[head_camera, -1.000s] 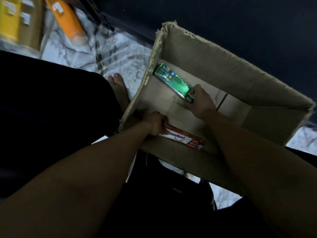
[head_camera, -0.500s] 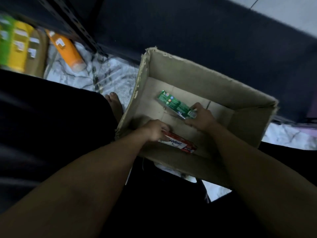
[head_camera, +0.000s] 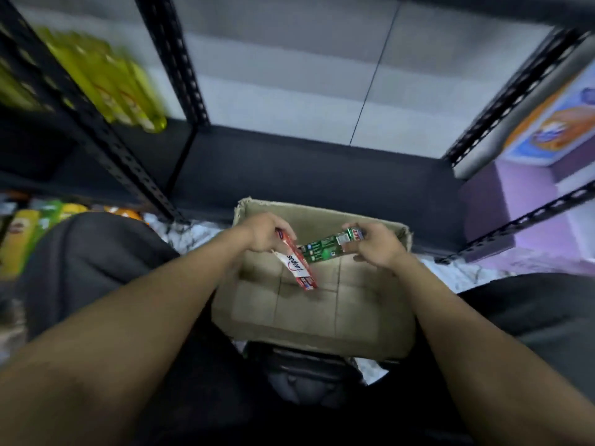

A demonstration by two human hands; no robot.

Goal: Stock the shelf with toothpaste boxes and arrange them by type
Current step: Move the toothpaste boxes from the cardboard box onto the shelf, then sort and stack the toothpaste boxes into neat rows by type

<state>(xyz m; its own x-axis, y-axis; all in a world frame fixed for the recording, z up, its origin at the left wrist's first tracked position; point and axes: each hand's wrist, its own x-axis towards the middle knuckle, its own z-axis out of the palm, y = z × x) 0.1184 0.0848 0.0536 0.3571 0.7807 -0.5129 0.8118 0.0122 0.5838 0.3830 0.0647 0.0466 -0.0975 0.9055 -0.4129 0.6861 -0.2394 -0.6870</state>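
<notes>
My left hand (head_camera: 262, 231) grips one end of a red and white toothpaste box (head_camera: 297, 268), which hangs down and to the right above the open cardboard carton (head_camera: 309, 313). My right hand (head_camera: 375, 243) holds the right end of a green toothpaste box (head_camera: 325, 249), lifted over the carton and pointing left toward the red one. The two boxes nearly meet at the middle. The carton's bottom shows bare cardboard flaps. Ahead lies a dark shelf board (head_camera: 322, 169) between black perforated uprights (head_camera: 174, 59).
Yellow-green bottles (head_camera: 106, 78) stand on the left shelf, blurred. More yellow and green packs (head_camera: 22, 233) sit low at the left. Purple and orange packaging (head_camera: 553, 123) fills the right rack. A marble-patterned floor (head_camera: 190, 230) shows beside the carton, and my dark-clothed knees flank it.
Both hands lifted their boxes out of the carton. My head tilted up, bringing the shelf and back wall into view.
</notes>
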